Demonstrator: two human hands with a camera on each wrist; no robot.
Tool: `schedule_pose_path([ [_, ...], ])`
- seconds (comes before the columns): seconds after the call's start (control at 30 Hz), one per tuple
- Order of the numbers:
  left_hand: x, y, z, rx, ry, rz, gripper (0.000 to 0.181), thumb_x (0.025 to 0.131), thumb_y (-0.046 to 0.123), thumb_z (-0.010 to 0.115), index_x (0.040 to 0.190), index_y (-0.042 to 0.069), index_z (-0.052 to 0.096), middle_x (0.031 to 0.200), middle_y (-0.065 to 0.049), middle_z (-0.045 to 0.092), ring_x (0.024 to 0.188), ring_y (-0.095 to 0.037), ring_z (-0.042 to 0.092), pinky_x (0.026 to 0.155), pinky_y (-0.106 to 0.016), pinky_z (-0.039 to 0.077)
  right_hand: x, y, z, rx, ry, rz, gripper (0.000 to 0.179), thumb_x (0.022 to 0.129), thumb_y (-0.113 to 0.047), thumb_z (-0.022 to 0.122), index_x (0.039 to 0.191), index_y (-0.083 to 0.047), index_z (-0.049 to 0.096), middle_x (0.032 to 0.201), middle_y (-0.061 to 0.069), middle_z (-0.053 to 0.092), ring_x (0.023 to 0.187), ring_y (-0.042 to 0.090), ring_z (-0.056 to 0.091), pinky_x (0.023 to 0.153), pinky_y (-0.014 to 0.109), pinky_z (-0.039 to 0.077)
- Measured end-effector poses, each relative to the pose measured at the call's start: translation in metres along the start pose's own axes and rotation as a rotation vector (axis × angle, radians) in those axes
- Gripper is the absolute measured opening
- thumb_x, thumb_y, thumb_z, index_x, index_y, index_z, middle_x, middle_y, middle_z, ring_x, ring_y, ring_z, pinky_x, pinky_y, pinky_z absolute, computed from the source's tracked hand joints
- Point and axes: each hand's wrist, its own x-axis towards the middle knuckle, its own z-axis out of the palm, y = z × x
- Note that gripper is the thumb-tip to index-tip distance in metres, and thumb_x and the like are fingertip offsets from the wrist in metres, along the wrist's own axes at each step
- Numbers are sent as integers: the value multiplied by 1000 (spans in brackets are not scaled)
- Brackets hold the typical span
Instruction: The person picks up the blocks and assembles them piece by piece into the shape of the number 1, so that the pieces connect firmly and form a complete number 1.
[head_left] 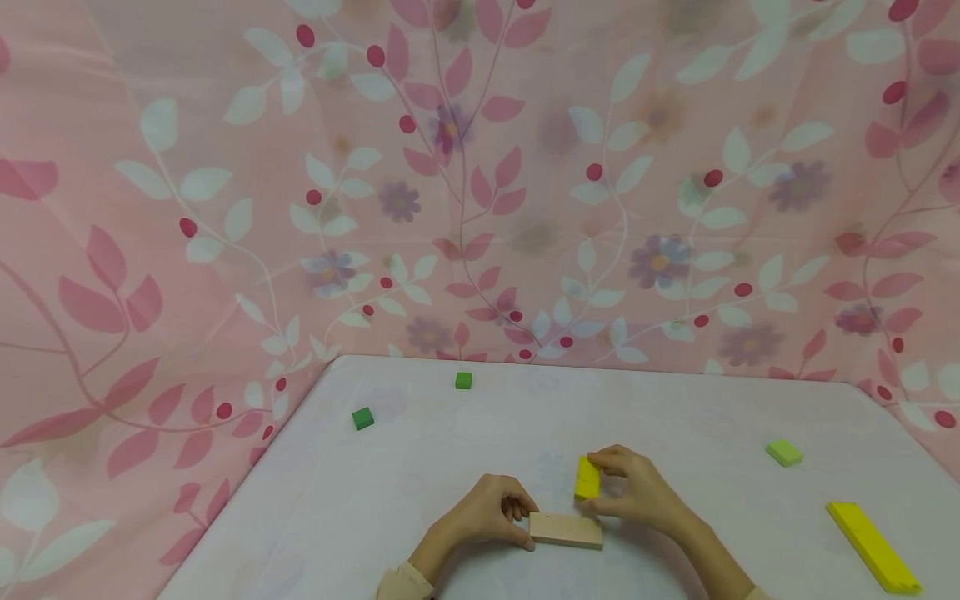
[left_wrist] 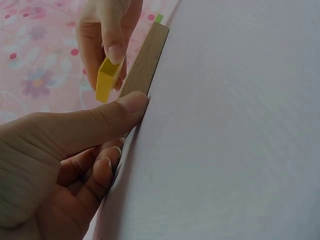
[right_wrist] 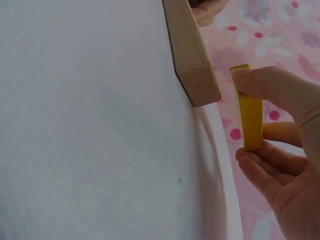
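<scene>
A plain wooden block (head_left: 566, 531) rests lengthwise on the white tabletop, near the front. My left hand (head_left: 491, 510) pinches its left end, thumb on the near side and fingers behind. In the left wrist view the thumb lies against the wooden block (left_wrist: 148, 62). My right hand (head_left: 641, 492) holds a short yellow block (head_left: 587, 478) by its two ends, between thumb and fingertips. The right wrist view shows this yellow block (right_wrist: 252, 120) raised off the cloth and apart from the wooden block's end (right_wrist: 197, 82).
Two small dark green blocks, one at the left (head_left: 363, 418) and one at the back edge (head_left: 464, 381), lie on the table (head_left: 675, 417). To the right are a light green block (head_left: 784, 452) and a long yellow block (head_left: 873, 547). A pink floral curtain (head_left: 525, 208) hangs behind.
</scene>
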Motion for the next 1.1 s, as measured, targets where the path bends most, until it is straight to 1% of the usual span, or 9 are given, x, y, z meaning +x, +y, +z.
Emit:
schedule_pose_path([
  [0.23,0,-1,0,-1,-4,5,31,61,7,87,89,3,73,74,6,61,61,2,50,57,-15,47,3,1,7,-31,-24,-1,60,71,-31,81,113,8,63,107,12,62,93,27,61,83,44,51],
  [0.53,0,-1,0,8,-8,0,31,62,7,87,89,5,73,74,6,62,62,2,50,56,-15,46,8,1,11,26,-119,2,58,74,-30,79,115,7,62,109,11,62,95,24,61,85,42,50],
  [0.7,1,-2,0,25,-7,4,31,62,7,87,89,4,73,74,6,61,62,3,50,57,-15,47,9,0,12,31,-140,-7,59,75,-30,79,116,8,61,110,12,62,96,26,62,84,39,51],
  [0.8,1,-2,0,32,-7,4,31,62,7,87,89,4,73,74,7,60,61,3,50,57,-15,47,10,0,13,40,-158,-14,58,76,-30,79,116,8,61,111,13,61,99,30,61,85,40,50],
  [0.9,1,-1,-1,35,-9,2,31,62,7,87,89,3,73,73,7,60,61,4,49,57,-15,47,10,0,14,25,-168,-37,59,77,-32,77,116,8,61,111,13,62,100,30,61,86,42,50],
  [1.0,0,-1,-1,39,-11,4,31,63,7,87,89,3,72,73,7,60,61,4,49,57,-15,47,9,0,16,-25,-167,-72,58,78,-35,76,115,7,62,111,11,62,101,28,60,87,46,48],
  [1.1,0,-1,0,44,-12,8,31,63,8,87,89,4,72,74,7,60,61,4,49,57,-15,47,8,0,17,-68,-173,-88,57,79,-37,74,115,6,62,112,9,62,102,27,59,89,49,47],
])
